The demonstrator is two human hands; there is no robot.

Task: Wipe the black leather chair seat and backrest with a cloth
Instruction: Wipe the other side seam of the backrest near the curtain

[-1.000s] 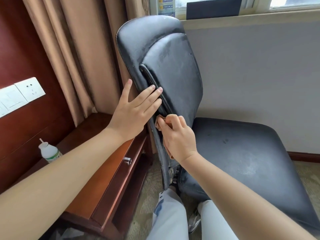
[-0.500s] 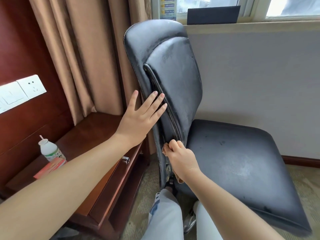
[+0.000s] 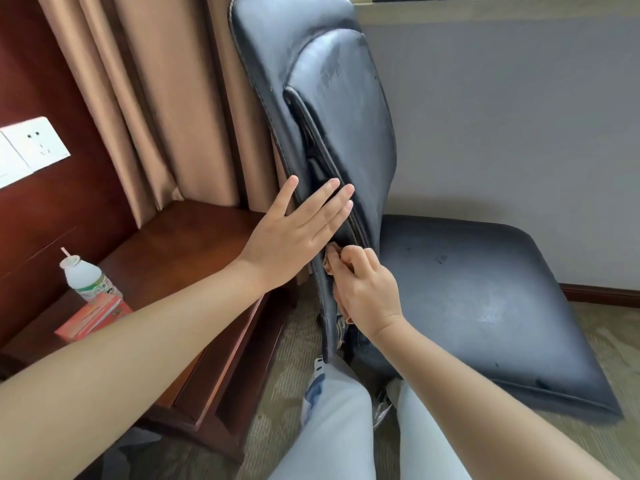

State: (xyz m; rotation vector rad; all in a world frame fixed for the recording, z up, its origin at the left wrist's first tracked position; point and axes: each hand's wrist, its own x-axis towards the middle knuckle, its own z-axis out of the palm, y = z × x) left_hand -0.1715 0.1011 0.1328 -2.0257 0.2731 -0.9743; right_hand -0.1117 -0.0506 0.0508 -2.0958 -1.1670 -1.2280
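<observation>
The right hand (image 3: 365,289), fingers curled round the brown cloth (image 3: 329,261), has come back up the backrest (image 3: 341,133) side edge from its lowest reach half a second ago. The left hand (image 3: 294,233) still braces that edge with straight fingers. The seat (image 3: 485,299) looks dusty, probably not yet wiped.

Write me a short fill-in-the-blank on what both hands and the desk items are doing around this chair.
1. The left hand lies flat with straight fingers against the side of the ____.
2. The right hand pinches a ____ at the backrest's lower edge.
3. On the desk, the bottle stands beside a ____ box.
4. The seat shows a pale dusty patch and has ____ hand on it.

Missing words: backrest; cloth; red; no
</observation>
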